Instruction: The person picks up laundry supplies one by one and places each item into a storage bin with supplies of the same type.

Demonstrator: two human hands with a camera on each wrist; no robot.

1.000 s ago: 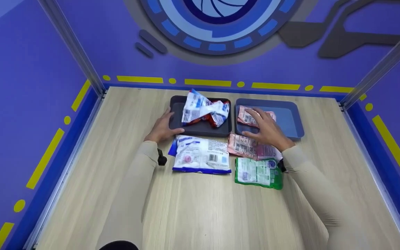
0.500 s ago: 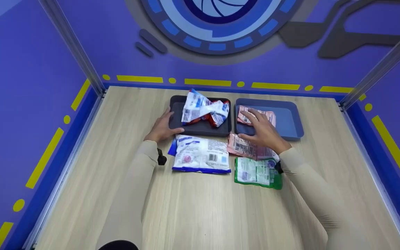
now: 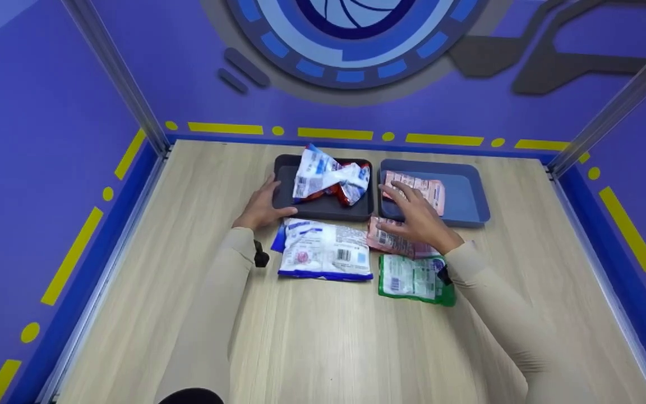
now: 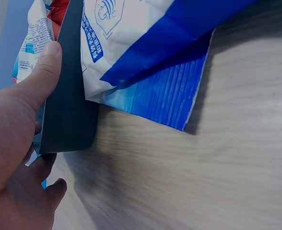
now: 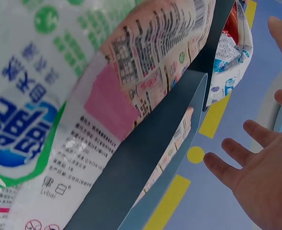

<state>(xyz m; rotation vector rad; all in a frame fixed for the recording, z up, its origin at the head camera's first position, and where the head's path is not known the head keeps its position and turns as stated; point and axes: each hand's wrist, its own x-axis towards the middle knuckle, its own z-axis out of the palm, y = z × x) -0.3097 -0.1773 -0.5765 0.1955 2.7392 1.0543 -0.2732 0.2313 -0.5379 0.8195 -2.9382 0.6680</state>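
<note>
Pink packet (image 3: 432,193): we found it in the blue-grey tray (image 3: 466,193), at the 9 o'clock side, printed face up, long axis running from between 9 and 10 o'clock to between 3 and 4.
Right hand (image 3: 419,217): we saw it above that tray's 7 o'clock corner, fingers spread and lightly bent toward 11 o'clock, holding nothing.
Left hand (image 3: 259,207): we noted it gripping the dark tray (image 3: 328,212) at its 8 o'clock corner, thumb along the near rim, fingers against the outer wall.
Obscured parts: we lost the pink packet's 7 o'clock corner behind fingers, part of the second pink packet (image 3: 391,241) behind the thumb, and the green packet's (image 3: 411,278) 3 o'clock end behind the wrist.
Change over one second: we recorded the right hand shifted toward 7 o'clock, exposing more pink packet; the left hand kept its place.
</note>
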